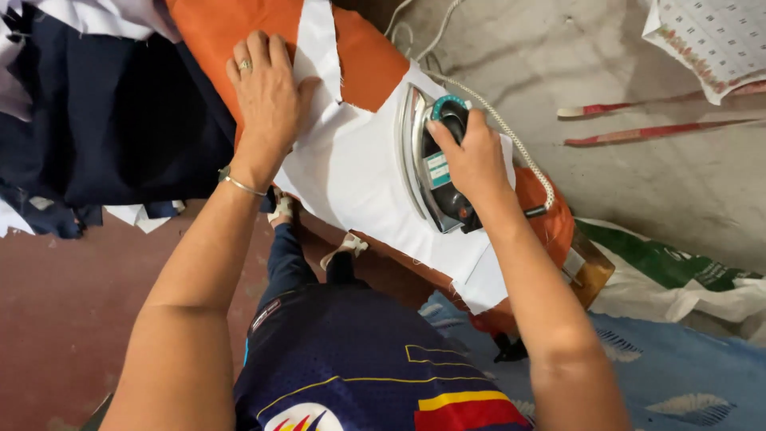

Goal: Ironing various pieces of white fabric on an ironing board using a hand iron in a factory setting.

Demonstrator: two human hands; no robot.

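Note:
A piece of white fabric [363, 172] lies spread on an orange-covered ironing board [363, 56]. My left hand [267, 92], with a ring and a thin bracelet, presses flat on the fabric's upper left part. My right hand [471, 156] grips the black handle of a silver electric iron [423, 164], which rests on the fabric's right side. A braided white cord [511, 136] runs from the iron up and away behind the board.
A pile of dark navy and white cloth [112, 112] lies at the left. A concrete wall with a paper calendar [714, 36] and red strips [654, 132] stands at the right. A white and green sack [678, 275] and blue patterned cloth [678, 375] lie lower right. Reddish floor [72, 303] below.

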